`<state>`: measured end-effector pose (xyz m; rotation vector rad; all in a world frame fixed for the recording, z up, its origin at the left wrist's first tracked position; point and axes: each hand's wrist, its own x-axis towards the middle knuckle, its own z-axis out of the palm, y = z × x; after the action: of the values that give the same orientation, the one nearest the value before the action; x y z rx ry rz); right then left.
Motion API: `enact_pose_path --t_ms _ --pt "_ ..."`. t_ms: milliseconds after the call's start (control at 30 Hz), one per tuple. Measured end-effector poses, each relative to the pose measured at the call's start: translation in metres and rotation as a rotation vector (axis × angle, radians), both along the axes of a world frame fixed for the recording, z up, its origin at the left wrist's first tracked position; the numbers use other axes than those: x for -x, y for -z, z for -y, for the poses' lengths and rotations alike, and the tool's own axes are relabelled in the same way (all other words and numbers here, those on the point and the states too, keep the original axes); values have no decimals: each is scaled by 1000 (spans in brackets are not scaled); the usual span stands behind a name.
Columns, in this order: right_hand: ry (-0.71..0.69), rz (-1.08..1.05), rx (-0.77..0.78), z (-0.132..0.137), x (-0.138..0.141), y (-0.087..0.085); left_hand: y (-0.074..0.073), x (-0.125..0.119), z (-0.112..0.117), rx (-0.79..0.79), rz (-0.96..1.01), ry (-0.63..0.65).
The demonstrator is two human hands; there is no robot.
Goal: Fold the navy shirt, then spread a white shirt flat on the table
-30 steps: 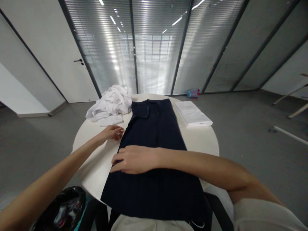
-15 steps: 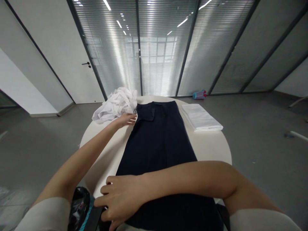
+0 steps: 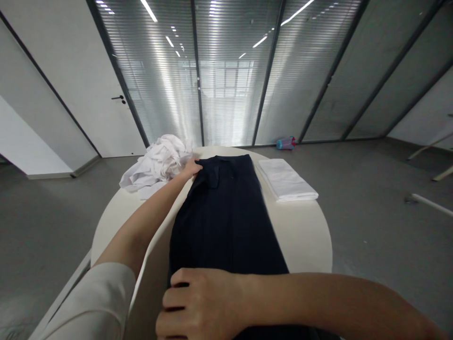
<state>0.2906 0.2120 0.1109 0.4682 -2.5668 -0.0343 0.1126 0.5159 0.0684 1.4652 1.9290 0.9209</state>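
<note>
Laid lengthwise on the round white table [image 3: 304,243], with waistband toward the far rim: a navy garment [image 3: 226,217]. At its far left corner, the left hand [image 3: 192,167], arm outstretched, fingers apparently pinching the corner, though too small and too well covered to be sure. Across its near part, the right hand [image 3: 201,302], back upward, fingers bent and slightly parted toward the left edge. Tips hidden below; impossible to tell whether clasping cloth or only resting. Just beside the left wrist, a crumpled heap of white cloth [image 3: 159,163]; to the garment's right, well apart from both hands, a folded white cloth [image 3: 286,180]. Near end of the garment mostly covered by the right forearm, then cut off at the bottom.
</note>
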Motion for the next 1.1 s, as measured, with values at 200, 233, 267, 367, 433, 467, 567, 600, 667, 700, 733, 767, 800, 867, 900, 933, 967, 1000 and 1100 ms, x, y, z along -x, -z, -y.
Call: enact_pose_path --t_ms 200,233,267,367,433,467,567,600,667,700,733,767,800,867,900,933,967,1000,1100 --pt "125 31 34 -1 -67 -3 -18 -47 -30 -188 -212 65" --pt "138 20 59 1 -77 3 -18 -59 -34 -209 -248 90" --pt "153 -1 90 3 -86 11 -17 -71 -36 -223 -282 121" --pt "227 -48 203 10 -108 37 -2 -106 -36 -219 -373 217" --pt "274 -51 278 14 -118 51 11 -123 -32 -197 -422 249" --pt "293 -51 309 15 -123 55 16 -129 -31 -186 -443 251" --pt "313 -108 384 19 -135 56 19 -135 -31 -169 -484 217" --pt "321 -130 411 20 -139 54 17 -135 -32 -169 -492 201" --pt "357 -127 456 22 -146 51 12 -134 -36 -170 -501 173" --pt "376 -102 467 24 -148 51 10 -134 -38 -170 -502 165" --pt "393 -60 468 24 -150 53 9 -133 -39 -171 -502 161" --pt "402 -14 461 25 -151 56 9 -134 -38 -172 -500 159" --pt "412 38 450 25 -152 60 11 -134 -37 -173 -498 160" --pt "433 138 437 25 -153 70 19 -136 -32 -174 -489 160" --pt "446 183 438 25 -153 76 23 -137 -30 -176 -483 158" --pt "455 217 445 25 -153 82 27 -137 -27 -180 -476 155" --pt "459 242 460 24 -154 87 30 -138 -25 -188 -468 150" --pt "462 265 482 24 -155 91 32 -138 -24 -198 -459 146" --pt "470 300 553 23 -158 101 30 -136 -27 -225 -430 131"
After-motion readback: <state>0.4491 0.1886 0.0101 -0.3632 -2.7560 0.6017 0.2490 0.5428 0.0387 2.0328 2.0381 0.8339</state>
